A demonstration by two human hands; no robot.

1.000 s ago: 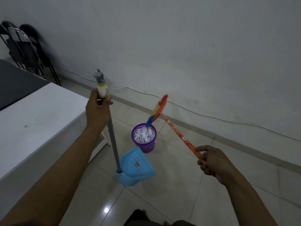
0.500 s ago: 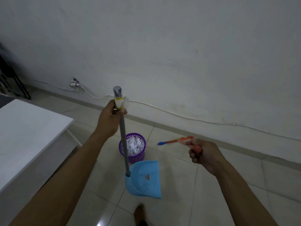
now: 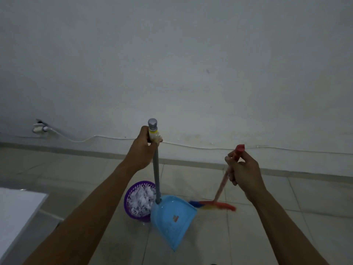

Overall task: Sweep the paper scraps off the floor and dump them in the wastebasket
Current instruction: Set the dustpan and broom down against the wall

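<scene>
At far left, one white table corner (image 3: pixel 17 209), cut by the frame edge. Next rightward, one purple wastebasket (image 3: pixel 133 217) on the tiled floor (image 3: pixel 267 236), heaped with white paper scraps (image 3: pixel 141 199), too crumpled to count. Just beside and overlapping it, one blue dustpan (image 3: pixel 172 220), tilted, gray pole rising. Left hand (image 3: pixel 142 150) wrapped tight round that pole near its capped top. Further right, one broom (image 3: pixel 217 204), multicoloured bristles blurred, near the dustpan's rim; contact not clear. Right hand (image 3: pixel 243 173) closed round its red-orange handle, just under the top end. Two hands, both full.
</scene>
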